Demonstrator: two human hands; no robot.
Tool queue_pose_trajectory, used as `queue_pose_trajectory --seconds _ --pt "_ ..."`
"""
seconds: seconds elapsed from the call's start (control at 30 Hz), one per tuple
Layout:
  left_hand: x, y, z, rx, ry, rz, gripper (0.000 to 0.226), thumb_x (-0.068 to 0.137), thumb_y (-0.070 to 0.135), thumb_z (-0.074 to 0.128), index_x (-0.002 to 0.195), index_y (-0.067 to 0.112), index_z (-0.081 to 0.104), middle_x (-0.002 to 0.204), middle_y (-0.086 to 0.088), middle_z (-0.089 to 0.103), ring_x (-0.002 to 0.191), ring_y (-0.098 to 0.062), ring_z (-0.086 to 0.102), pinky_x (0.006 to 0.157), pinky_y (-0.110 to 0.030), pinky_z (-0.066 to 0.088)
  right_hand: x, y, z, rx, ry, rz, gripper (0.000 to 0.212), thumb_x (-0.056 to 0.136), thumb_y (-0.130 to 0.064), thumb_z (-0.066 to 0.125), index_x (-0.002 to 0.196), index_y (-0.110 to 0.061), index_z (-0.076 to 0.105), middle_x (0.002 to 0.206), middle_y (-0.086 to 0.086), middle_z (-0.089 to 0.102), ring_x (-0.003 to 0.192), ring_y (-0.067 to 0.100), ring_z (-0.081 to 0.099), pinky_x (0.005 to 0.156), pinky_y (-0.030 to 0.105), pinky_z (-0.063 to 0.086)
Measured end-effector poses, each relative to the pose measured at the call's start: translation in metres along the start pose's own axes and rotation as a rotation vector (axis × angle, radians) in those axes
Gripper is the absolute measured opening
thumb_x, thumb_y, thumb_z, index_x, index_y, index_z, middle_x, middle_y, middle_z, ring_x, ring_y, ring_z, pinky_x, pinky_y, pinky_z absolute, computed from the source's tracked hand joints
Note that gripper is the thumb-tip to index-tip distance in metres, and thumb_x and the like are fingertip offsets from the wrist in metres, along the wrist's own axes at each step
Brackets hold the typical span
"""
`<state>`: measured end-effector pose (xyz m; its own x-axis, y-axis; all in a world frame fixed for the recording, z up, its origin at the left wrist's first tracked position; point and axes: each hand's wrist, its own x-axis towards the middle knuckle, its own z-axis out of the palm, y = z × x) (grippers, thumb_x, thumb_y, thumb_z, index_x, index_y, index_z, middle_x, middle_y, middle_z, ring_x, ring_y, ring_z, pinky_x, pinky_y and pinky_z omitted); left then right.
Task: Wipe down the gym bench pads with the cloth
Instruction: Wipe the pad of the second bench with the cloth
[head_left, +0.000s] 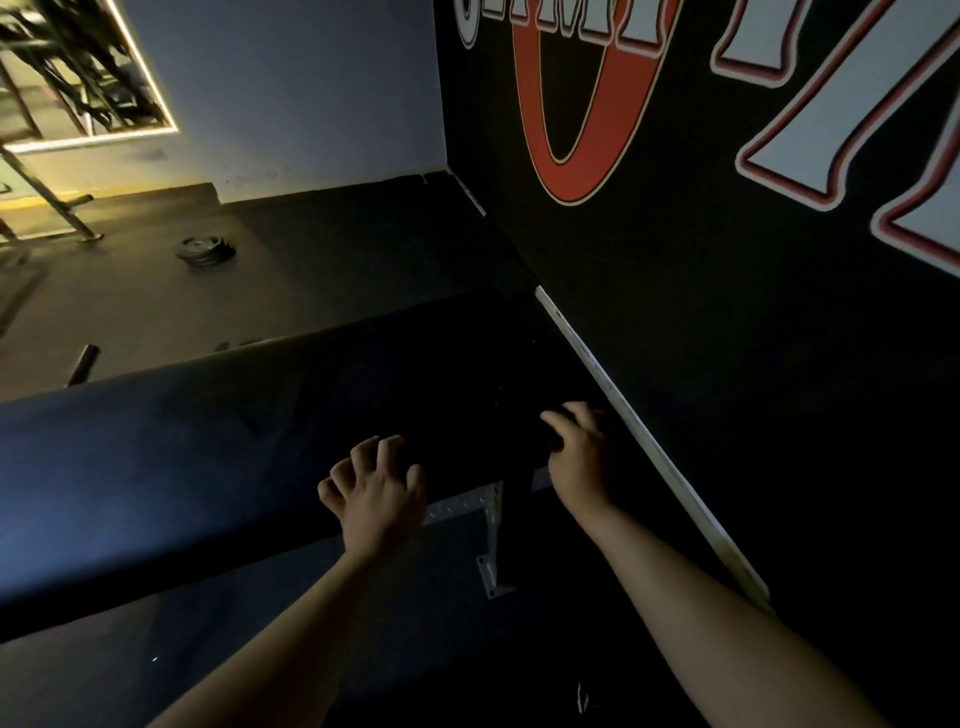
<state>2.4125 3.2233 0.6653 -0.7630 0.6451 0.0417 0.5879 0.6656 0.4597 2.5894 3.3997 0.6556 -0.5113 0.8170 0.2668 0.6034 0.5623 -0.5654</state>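
Dim gym corner: a person leans over a long, dark navy padded vinyl bench pad that runs from the lower left of the frame towards the black wall at right. The left hand sits at centre frame on the pad's near edge, fingers bent and spread, tips on the vinyl, with nothing in its grasp. The right hand, right of centre, reaches over the pad's far end beside a white skirting strip. Its fingers curl down onto a very dark patch, which may be the wiping cloth; the gloom hides both the cloth and how tightly the hand closes. Below the pad a grey perforated metal bracket shows. A round weight plate lies on the floor at upper left.

The wipe appears to be at the pad's wall end. The next stroke likely calls for firm pressure drawn leftwards along the pad, with the left hand bracing.
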Motion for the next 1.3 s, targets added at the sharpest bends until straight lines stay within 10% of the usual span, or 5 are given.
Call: queue_pose_trajectory --seconds 0.1,0.33,0.53,0.97,1.3 --pt "0.003 0.000 0.001 -0.011 0.025 -0.044 0.042 0.098 0.047 0.047 0.138 0.036 0.039 0.141 0.004 0.031 0.130 -0.024 0.022 0.110 -0.045 0.014 0.019 -0.015 -0.004 0.136 0.044 0.081 0.046 0.088 0.001 0.060 0.128 -0.020 0.062 0.137 -0.001 0.046 0.126 0.022 0.048 0.105 0.037 0.045" --pt "0.012 0.010 0.010 0.006 0.104 -0.164 0.060 0.092 0.056 0.029 0.148 0.034 0.028 0.141 0.006 0.030 0.124 -0.019 0.023 0.107 -0.041 0.018 0.049 -0.124 0.061 0.093 -0.477 -0.397 0.042 0.097 -0.021 0.050 0.138 -0.018 0.055 0.146 0.002 0.039 0.134 0.022 0.034 0.113 0.038 0.032" --pt "0.022 0.026 0.022 0.094 0.192 -0.319 0.060 0.089 0.053 0.021 0.146 0.038 0.033 0.139 0.004 0.029 0.122 -0.021 0.025 0.108 -0.044 0.020 0.094 -0.090 0.068 -0.041 -0.508 -0.709 0.040 0.099 -0.010 0.042 0.135 -0.015 0.057 0.138 0.007 0.043 0.120 0.030 0.038 0.101 0.039 0.039" --pt "0.027 0.081 0.053 -0.001 0.286 -0.625 0.051 0.103 0.041 0.030 0.154 0.037 0.022 0.159 0.007 0.013 0.147 -0.018 -0.001 0.120 -0.052 -0.010 0.192 -0.052 0.068 -0.047 -0.485 -0.501 0.039 0.099 -0.020 0.045 0.138 -0.015 0.050 0.138 0.012 0.041 0.123 0.033 0.038 0.104 0.041 0.038" --pt "0.023 0.080 0.054 0.046 0.282 -0.589 0.053 0.104 0.041 0.028 0.155 0.036 0.015 0.159 0.003 0.009 0.148 -0.022 -0.003 0.120 -0.054 -0.008 0.091 -0.057 0.038 0.155 -0.691 -0.846 0.038 0.096 -0.024 0.052 0.132 -0.017 0.059 0.122 0.013 0.054 0.110 0.031 0.049 0.091 0.040 0.046"
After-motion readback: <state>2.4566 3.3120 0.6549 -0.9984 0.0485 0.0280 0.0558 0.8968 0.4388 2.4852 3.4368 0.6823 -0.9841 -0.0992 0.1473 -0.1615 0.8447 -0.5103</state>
